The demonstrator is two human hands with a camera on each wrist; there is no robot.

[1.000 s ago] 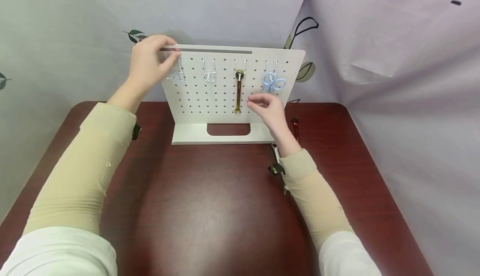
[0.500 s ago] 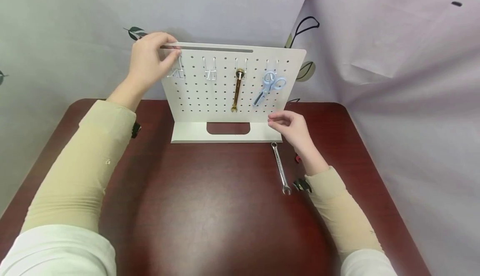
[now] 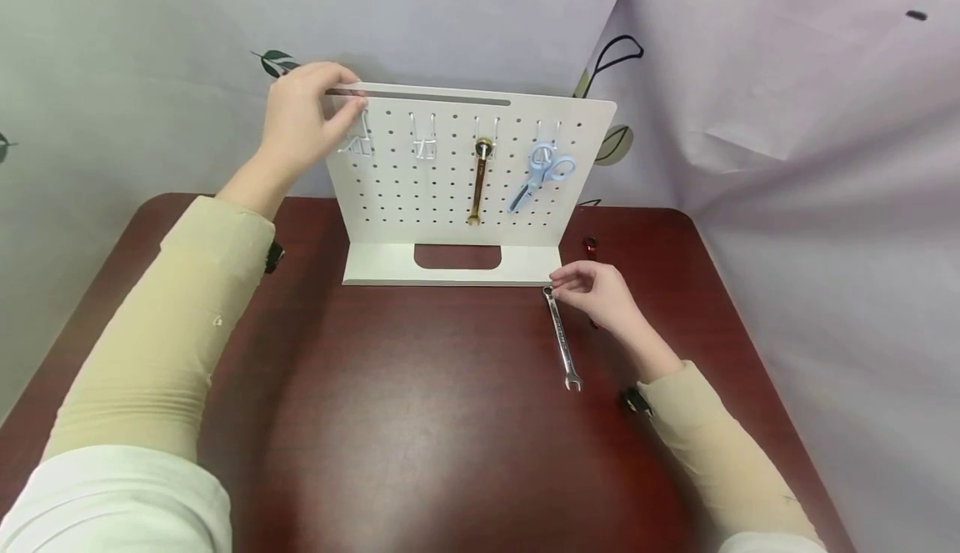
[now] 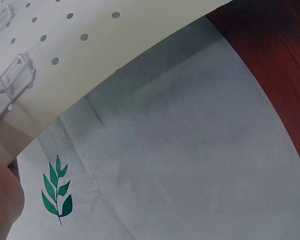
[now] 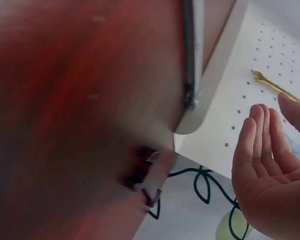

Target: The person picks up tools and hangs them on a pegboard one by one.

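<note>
My left hand (image 3: 307, 115) grips the top left corner of a white pegboard (image 3: 405, 194), thumb in front and fingers behind. Only a bit of that hand shows in the left wrist view. My right hand (image 3: 596, 290) hovers by the ring end of a silver wrench (image 3: 561, 340) lying on the table. In the right wrist view its fingers (image 5: 262, 135) are extended, with a gap to the thumb and nothing held. A gold wrench (image 3: 478, 186) and light-blue scissors (image 3: 542, 171) hang from hooks on the board. A red wrench (image 3: 591, 244) lies partly hidden behind my right hand.
Two white hooks at the board's left, one of them a wire hook (image 3: 423, 146), bear nothing. The board's base (image 3: 378, 265) stands at the back of the dark red table (image 3: 420, 403). Pale cloth (image 3: 810, 161) hangs behind and to the right.
My right hand has moved down and right, from beside the scissors to the silver wrench's ring end. The scissors and gold wrench swung slightly on their hooks. My left hand stays on the board.
</note>
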